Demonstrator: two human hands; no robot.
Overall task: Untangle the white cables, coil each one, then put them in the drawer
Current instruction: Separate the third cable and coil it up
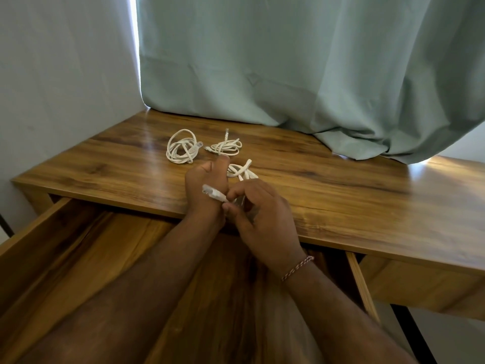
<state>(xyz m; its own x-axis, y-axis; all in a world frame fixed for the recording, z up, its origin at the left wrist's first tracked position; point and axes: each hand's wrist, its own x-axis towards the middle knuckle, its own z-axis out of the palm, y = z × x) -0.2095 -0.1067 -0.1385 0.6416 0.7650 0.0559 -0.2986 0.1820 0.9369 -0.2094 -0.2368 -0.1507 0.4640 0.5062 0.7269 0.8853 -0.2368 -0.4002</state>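
Note:
Two coiled white cables lie on the wooden desk top: a round coil [181, 147] at the left and a flatter coil [226, 147] to its right. A third white cable [240, 171] is looped just behind my hands. My left hand [204, 183] is curled round part of this cable, thumb up. My right hand [258, 206] pinches the cable's end near its clear plug [210, 191], which sticks out to the left between both hands. The drawer [86, 248] stands pulled out below my forearms, its inside bare where visible.
A pale green curtain [301, 67] hangs behind the desk [341, 190] and drapes onto its back right. A white wall stands at the left. A second drawer front [425, 285] sits shut at the right.

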